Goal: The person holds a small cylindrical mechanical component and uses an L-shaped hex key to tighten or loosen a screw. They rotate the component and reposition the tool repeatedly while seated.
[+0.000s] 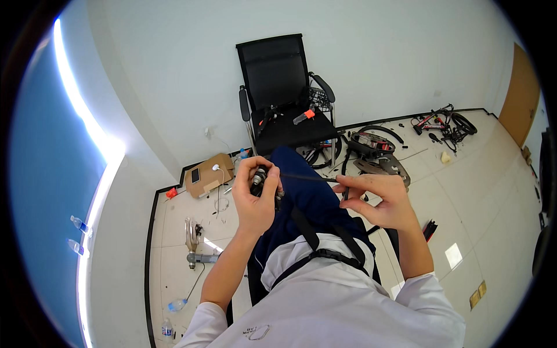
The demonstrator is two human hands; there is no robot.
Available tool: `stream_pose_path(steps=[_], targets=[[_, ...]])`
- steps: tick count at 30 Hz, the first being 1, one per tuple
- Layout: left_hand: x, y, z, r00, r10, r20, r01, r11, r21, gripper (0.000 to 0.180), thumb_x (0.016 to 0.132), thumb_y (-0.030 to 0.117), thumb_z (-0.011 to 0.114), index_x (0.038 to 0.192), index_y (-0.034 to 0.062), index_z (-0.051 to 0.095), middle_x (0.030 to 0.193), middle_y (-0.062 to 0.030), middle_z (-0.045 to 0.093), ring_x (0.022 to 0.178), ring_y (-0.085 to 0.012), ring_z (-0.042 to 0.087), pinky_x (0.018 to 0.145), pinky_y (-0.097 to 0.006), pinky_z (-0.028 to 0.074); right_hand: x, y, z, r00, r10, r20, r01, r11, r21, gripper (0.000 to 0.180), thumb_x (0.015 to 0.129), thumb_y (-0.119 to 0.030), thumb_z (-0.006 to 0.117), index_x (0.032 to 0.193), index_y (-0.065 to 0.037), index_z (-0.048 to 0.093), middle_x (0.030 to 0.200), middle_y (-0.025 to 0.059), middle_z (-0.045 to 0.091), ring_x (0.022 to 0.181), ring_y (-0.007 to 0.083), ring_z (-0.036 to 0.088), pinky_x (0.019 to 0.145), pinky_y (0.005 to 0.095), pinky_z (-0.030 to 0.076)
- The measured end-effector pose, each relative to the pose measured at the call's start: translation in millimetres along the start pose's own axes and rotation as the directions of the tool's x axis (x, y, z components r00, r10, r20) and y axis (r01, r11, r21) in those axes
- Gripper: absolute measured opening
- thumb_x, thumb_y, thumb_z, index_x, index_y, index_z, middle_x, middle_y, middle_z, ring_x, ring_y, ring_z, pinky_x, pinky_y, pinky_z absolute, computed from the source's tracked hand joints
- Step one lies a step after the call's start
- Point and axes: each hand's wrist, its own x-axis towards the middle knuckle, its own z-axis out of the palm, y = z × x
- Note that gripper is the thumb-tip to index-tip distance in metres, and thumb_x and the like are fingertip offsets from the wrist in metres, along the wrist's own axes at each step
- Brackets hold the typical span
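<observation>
My left hand is closed round a small black-and-silver bicycle part, held above my left thigh; its exact kind is partly hidden by the fingers. From there a thin black hex key runs across to my right hand. The thumb and fingers of that hand pinch its bent end. Whether the far tip sits inside the part cannot be made out behind the left fingers. Both hands are over my lap, dark blue trousers beneath them.
A black mesh chair stands ahead with tools on its seat. Bicycle parts lie to its right, and a red-and-black bicycle frame rests by the wall. At left are a cardboard box with a phone, a metal fork and bottles.
</observation>
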Motion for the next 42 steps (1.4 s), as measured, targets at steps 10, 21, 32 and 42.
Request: stream_pose_path(steps=[10,21,32,42], targets=[[-5.2,-3.0,-1.4,0.998,0.022,0.056,-0.027,0.995,0.098,0.013,0.093,0.0,0.06,0.104,-0.0003,0.053,0.084,-0.0061,0.059,0.068,-0.0099,0.058,0.063,-0.024,0.049,-6.6,0.1,3.9,0.948,0.317,0.021,-0.311,0.911,0.271,0.015,0.094,-0.006,0.062,0.091,0.005,0.07,0.073,0.0096,0.072,0.061,0.0156,0.071,0.061,0.0262,0.056],[-0.5,3.0,-0.9,0.998,0.054,0.024,-0.055,0.998,0.041,0.011,0.094,-0.002,0.059,0.103,-0.0008,0.053,0.084,-0.0064,0.059,0.068,-0.0104,0.058,0.062,-0.024,0.049,3.8,5.4,4.7,0.873,0.463,0.152,-0.441,0.619,0.65,0.015,0.096,-0.006,0.058,0.096,0.007,0.065,0.081,0.0116,0.07,0.061,0.0165,0.069,0.062,0.0282,0.057],[-0.5,0.9,0.0,0.996,-0.088,0.014,0.089,0.993,-0.078,0.013,0.093,0.002,0.063,0.103,-0.0004,0.054,0.081,-0.0043,0.061,0.065,-0.0071,0.057,0.059,-0.021,0.046,-2.7,6.1,4.9,0.999,-0.022,-0.035,0.017,0.991,-0.135,0.019,0.084,-0.003,0.071,0.103,-0.003,0.071,0.076,0.0048,0.072,0.062,0.0139,0.069,0.059,0.0241,0.052],[-2.4,-5.6,-0.3,0.995,0.098,-0.015,-0.096,0.99,0.098,0.015,0.092,0.001,0.065,0.103,0.0007,0.055,0.083,-0.0029,0.06,0.066,-0.0048,0.054,0.06,-0.02,0.043,-1.5,-0.8,13.9,0.853,0.475,0.214,-0.485,0.572,0.662,0.028,0.096,-0.003,0.054,0.122,0.004,0.06,0.067,0.0106,0.07,0.057,0.016,0.069,0.057,0.0237,0.054]])
